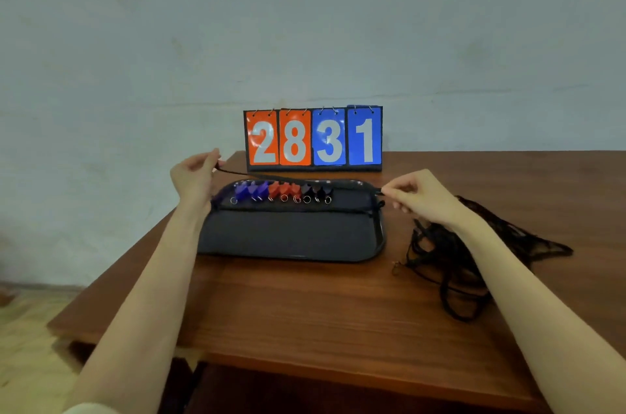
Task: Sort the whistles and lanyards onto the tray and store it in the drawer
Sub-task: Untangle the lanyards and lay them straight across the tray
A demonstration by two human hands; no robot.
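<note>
A: Start at the left. What is the left hand [194,176] doing?

B: It pinches one end of a black lanyard [271,176], thumb and finger closed on the cord, raised just off the tray's left end.

A: Why so high?

B: I'd say to keep the cord taut and straight so it can be laid along the tray [291,237] rather than dropped in a heap.

A: And on the tray?

B: Nine whistles [281,191] in one row along the far side, sorted by colour: three blue at the left, three red in the middle, three dark ones at the right. Each has a small metal ring on its near side. A second black cord seems to lie flat just in front of the row. The near half of the tray is bare.

A: The lanyard's other end?

B: The right hand [423,198] grips it at the tray's right edge, fingertips pinched shut on the tip. The cord runs between the hands, over the far rim behind the whistles.

A: Further right?

B: A tangled pile [447,264] of black lanyards on the table [305,312], near the right forearm, waiting its turn. Behind the tray a scoreboard [313,139] reads 2831.

A: The drawer?

B: Not in view.
</note>
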